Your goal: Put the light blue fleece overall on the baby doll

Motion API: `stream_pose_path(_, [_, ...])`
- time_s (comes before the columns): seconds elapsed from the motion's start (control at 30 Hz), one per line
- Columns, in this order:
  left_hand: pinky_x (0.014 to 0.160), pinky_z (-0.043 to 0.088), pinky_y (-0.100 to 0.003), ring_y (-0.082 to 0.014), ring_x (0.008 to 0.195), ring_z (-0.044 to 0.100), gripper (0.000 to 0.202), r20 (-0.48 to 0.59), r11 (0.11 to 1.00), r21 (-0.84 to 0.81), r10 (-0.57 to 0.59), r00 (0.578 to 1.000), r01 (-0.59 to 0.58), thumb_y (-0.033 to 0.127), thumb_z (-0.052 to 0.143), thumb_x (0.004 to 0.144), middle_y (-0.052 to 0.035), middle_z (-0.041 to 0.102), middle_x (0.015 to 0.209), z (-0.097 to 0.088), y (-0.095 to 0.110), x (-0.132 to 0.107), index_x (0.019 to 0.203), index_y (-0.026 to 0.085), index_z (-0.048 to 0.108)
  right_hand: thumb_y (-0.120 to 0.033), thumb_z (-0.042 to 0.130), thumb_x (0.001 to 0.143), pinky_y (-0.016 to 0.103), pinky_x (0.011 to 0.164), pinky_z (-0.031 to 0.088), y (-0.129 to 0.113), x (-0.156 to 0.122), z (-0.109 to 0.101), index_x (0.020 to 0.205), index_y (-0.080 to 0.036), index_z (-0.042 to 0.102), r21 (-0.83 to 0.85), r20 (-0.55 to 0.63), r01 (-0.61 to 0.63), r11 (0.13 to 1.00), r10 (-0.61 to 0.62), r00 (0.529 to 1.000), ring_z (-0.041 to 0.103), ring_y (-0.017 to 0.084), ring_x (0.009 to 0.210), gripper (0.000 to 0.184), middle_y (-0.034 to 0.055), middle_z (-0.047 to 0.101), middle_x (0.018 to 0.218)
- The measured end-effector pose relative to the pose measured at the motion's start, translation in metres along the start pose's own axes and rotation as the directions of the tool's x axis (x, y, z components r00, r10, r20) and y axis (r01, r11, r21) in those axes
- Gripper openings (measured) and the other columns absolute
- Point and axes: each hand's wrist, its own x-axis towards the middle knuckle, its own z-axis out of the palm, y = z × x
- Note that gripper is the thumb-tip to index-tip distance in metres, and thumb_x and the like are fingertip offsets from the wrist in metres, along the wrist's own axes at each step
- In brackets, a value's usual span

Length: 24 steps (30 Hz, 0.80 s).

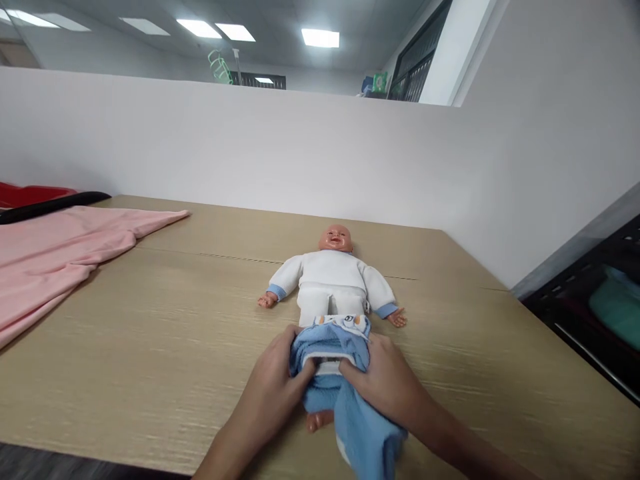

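Observation:
A baby doll (333,273) in a white top with blue cuffs lies on its back on the table, head toward the wall. Blue fleecy pants (327,337) with a white waistband are bunched around its lower legs. My left hand (280,373) grips the left side of the bunched pants, its thumb at the waistband opening. On the other side my right hand (383,373) holds them the same way. One bare doll foot (320,420) pokes out below the cloth. The other pant leg (370,427) hangs toward me, and the second foot is hidden.
Pink cloth (75,253) spreads over the left part of the wooden table (175,347). Behind it sits a red object with a black edge (55,198). A white wall (250,147) borders the back. At the right stands a dark rack (590,313) with green cloth.

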Motion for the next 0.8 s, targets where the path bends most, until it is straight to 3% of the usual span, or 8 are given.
stream_pose_path(0.13, [0.09,0.046,-0.037,-0.0279,0.104,0.065,0.018,-0.008,1.0,0.022,0.007,1.0,-0.007,0.036,0.055,0.102,-0.0072,0.071,0.111,-0.001,0.002,0.017,0.111,0.021,0.058,-0.029,0.068,0.085,0.036,0.079,0.051,-0.001,0.027,-0.002,0.081,-0.018,0.07,-0.048,-0.042,0.026,0.998,-0.029,0.999,0.072,0.028,0.085,0.012,0.0112,0.078,0.089])
stream_pose_path(0.23, [0.086,0.046,-0.035,-0.0268,0.099,0.065,0.019,0.002,1.0,0.008,0.005,1.0,-0.005,0.037,0.054,0.103,-0.0061,0.071,0.108,-0.003,0.009,0.016,0.112,0.02,0.058,-0.031,0.069,0.086,0.034,0.079,0.049,-0.011,0.031,-0.012,0.082,-0.02,0.068,-0.034,-0.033,0.052,0.998,-0.053,0.998,0.069,0.025,0.085,0.011,0.0082,0.077,0.088])
stream_pose_path(0.37, [0.086,0.048,-0.033,-0.0262,0.098,0.067,0.022,0.051,0.998,-0.057,-0.035,0.998,0.038,0.04,0.056,0.103,-0.0047,0.073,0.109,-0.007,0.018,-0.008,0.114,0.022,0.061,-0.039,0.069,0.086,0.035,0.075,0.046,-0.028,0.005,-0.024,0.085,-0.021,0.066,-0.045,0.04,0.011,0.999,-0.009,0.999,0.068,0.027,0.087,0.018,0.0094,0.075,0.092])
stream_pose_path(0.47, [0.094,0.049,-0.036,-0.0306,0.111,0.067,0.032,0.104,0.993,-0.052,-0.096,0.99,0.102,0.047,0.059,0.1,-0.007,0.074,0.123,-0.008,0.019,-0.031,0.122,0.024,0.064,-0.04,0.069,0.085,0.035,0.072,0.045,-0.035,-0.019,-0.026,0.086,-0.023,0.067,-0.039,0.166,0.005,0.999,0.001,0.986,0.068,0.027,0.084,0.018,0.0081,0.074,0.092])
stream_pose_path(0.63, [0.105,0.044,-0.05,-0.039,0.121,0.061,0.037,0.143,0.974,0.139,-0.196,0.97,0.177,0.043,0.052,0.098,-0.0136,0.072,0.127,-0.002,0.012,-0.047,0.125,0.022,0.065,-0.04,0.067,0.086,0.044,0.086,0.049,-0.026,-0.029,-0.014,0.094,-0.022,0.068,-0.14,0.25,0.012,0.99,0.024,0.968,0.07,0.034,0.101,0.02,0.0123,0.074,0.104])
stream_pose_path(0.8, [0.11,0.041,-0.057,-0.0388,0.121,0.063,0.043,0.072,0.972,0.219,-0.107,0.992,0.089,0.031,0.056,0.094,-0.0169,0.074,0.129,0.014,-0.007,-0.046,0.133,0.018,0.064,-0.032,0.063,0.09,0.049,0.103,0.05,-0.021,-0.031,-0.001,0.119,-0.021,0.069,-0.118,0.301,0.051,0.992,-0.013,0.953,0.067,0.036,0.118,0.031,0.0144,0.073,0.123])
